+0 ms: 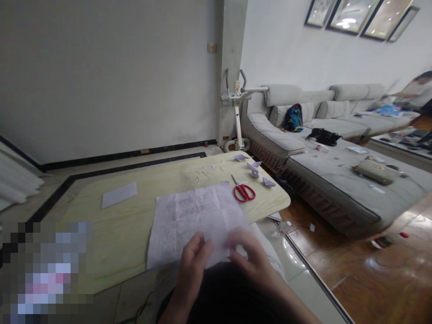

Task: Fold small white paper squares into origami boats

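Note:
A small pale sheet of paper point(218, 252), blurred, spans the gap between my hands near the table's front edge. My left hand point(195, 256) pinches its left side between thumb and fingers. My right hand point(248, 252) is curled at its right side, fingertips closed on it and smeared by motion. Beneath them lies a large creased sheet covered with writing point(189, 220), hanging slightly over the table edge. Red-handled scissors point(243, 192) rest at its upper right corner, blades pointing away. Several small folded purple paper pieces point(269, 182) sit along the table's far right end.
The light wooden table point(114, 243) carries a white paper rectangle point(119, 195) on the left and thin paper scraps point(202, 173) at the back. A grey sofa point(337, 180) with bags stands to the right. Exercise equipment point(238, 112) stands behind. Another person point(420, 92) is far right.

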A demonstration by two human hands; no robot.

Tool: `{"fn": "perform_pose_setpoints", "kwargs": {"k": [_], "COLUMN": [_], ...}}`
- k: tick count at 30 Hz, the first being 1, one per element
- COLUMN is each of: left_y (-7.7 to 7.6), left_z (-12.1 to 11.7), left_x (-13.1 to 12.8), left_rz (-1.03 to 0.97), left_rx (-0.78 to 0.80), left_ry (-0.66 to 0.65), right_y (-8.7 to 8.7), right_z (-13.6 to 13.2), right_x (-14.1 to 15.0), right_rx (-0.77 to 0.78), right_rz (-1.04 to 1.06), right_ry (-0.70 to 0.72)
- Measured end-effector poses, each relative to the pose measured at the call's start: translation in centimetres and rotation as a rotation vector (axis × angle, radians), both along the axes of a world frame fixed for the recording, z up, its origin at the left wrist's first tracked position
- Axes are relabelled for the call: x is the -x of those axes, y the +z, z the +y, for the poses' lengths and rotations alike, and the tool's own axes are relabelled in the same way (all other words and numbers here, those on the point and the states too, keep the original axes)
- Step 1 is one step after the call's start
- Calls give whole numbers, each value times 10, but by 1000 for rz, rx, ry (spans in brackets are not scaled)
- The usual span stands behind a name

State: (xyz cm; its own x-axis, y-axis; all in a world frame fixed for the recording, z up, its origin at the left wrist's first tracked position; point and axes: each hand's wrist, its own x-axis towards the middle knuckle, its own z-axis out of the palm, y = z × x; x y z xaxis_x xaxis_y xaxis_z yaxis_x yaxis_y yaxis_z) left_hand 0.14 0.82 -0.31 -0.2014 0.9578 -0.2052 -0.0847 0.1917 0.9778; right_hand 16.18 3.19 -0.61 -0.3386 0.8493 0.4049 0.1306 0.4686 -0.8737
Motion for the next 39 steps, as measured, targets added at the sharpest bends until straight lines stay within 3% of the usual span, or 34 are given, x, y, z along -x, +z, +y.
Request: {"fn": "perform_pose_setpoints", "kwargs": {"k": [8, 16, 19, 22, 23, 24, 26, 30, 33, 36, 39], "left_y": [1, -7, -10, -9, -8, -5, 5, 31, 37, 24, 6], "left_z": [-7, -4, -7, -3, 1, 6, 16, 19, 6, -10, -16], "left_x": [1, -1, -5, 3, 13, 29, 78, 217, 304, 345, 352], "left_rz": [98, 268, 248, 328, 394, 473, 694, 924, 1012, 1022, 990], "left_rx": [-173, -143, -141, -213, -263, -284, -192, 18, 262, 431, 449], "left_ry": [-195, -58, -122, -229, -251, -192, 102, 445, 527, 512, 479], "right_y": [-3, -7, -7, -7, -8, -9, -11, -12, -10, -10, -12], "right_z": [-2, -6, -5, -3, -2, 0, 3, 7, 6, 4, 5], "right_x": [3, 7, 8, 3, 1, -2, -7, -9, -4, 2, 2], "right_rx": [139, 211, 305, 336, 331, 334, 342, 315, 335, 355, 348], "right_rz": [29, 70, 133, 2, -31, -50, -93, -114, -119, -93, -104], "right_ry": [-171, -219, -195, -170, -185, -198, -203, -226, -195, -188, -174]}}
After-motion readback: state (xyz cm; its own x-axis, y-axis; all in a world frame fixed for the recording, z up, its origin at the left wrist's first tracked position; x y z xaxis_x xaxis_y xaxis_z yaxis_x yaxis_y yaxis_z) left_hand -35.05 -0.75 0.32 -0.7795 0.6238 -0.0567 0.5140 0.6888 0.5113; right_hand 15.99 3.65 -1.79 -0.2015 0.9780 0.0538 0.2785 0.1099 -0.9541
